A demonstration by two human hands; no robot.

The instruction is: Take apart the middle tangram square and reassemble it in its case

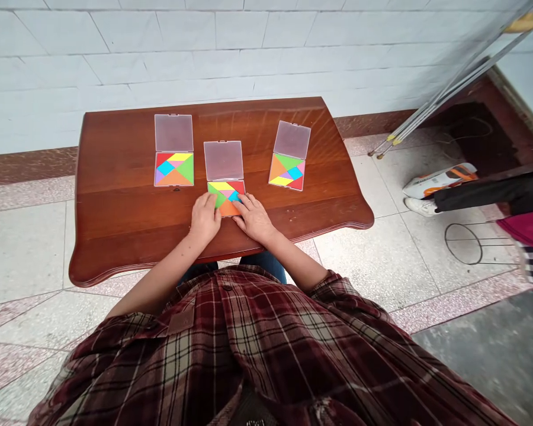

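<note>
In the head view, the middle tangram case (224,161) lies on the table in front of me, its clear lid folded back. Coloured pieces fill its tray, among them an orange piece (228,208) and a yellow piece (218,186). My left hand (205,218) is closed at the tray's left edge, fingers bent over the green piece (216,195). On the other side my right hand (254,218) rests with fingers stretched over the tray's right edge, near the blue piece (234,196). Its thumb lies by the lower edge.
Two more open tangram cases lie on the brown wooden table (115,225): a left case (174,133) and a right case (292,139). A tiled wall (182,65) stands behind. To the right are crutches (435,97), a white bag (439,180), a stool frame (464,263) and another person's leg (475,198).
</note>
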